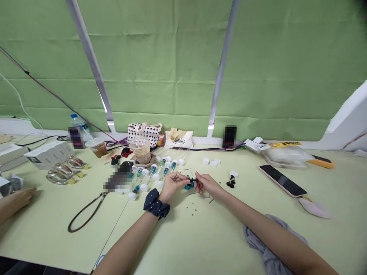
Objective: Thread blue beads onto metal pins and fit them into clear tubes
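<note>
A pale green table (200, 244) holds a phone (282, 180), clear tubes with white caps (146, 179), small white lids (210, 162), tiny brown beads (192, 208), and a gray cloth (266, 244).

Bright, even, diffuse light, source not visible. Green cloth (172, 68) evenly lit, no hard glare. Only soft, faint shadows on the table (57, 217), beside the left hand (172, 187) and right hand (207, 184). Strong wide-angle bowing: metal struts (222, 65) lean inward, distortion growing toward the frame edges. Top-right corner dark and smeared. Mosaic patch (117, 181) blurs the table's middle. Smallest parts slightly soft.
</note>
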The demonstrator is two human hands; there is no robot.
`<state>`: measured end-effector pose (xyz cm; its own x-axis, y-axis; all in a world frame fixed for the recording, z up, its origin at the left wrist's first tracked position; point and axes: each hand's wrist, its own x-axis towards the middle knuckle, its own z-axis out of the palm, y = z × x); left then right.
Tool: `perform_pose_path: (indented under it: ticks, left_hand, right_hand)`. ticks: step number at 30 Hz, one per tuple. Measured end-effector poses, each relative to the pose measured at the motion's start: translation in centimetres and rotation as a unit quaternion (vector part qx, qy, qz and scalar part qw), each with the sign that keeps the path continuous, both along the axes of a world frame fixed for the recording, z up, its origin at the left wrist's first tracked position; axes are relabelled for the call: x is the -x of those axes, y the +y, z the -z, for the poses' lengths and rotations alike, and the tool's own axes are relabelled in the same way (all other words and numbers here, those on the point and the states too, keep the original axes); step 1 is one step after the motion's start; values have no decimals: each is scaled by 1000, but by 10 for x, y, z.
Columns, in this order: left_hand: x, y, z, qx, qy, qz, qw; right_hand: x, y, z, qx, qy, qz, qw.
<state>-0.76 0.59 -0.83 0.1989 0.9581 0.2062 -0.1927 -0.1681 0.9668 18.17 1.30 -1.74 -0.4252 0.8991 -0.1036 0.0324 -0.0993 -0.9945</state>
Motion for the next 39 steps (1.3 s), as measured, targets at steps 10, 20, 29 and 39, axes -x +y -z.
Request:
perform_pose_path:
  ticks: [10, 20, 29, 39]
  left_hand:
    - [4, 3, 2, 0, -4, -14, 1000]
    - [-3, -2, 1, -1, 2, 38, 999]
    - [1, 4, 6, 13, -1, 17, 1000]
    - [-4, -4, -1, 6, 9, 44, 999]
  right_hand:
    - [2, -6, -10, -34, 44, -13, 998]
    - [1, 0, -5, -35, 23, 11, 999]
    - [-1, -6, -13, -91, 94, -24, 991]
    - [-4, 2, -5, -79, 79, 6, 994]
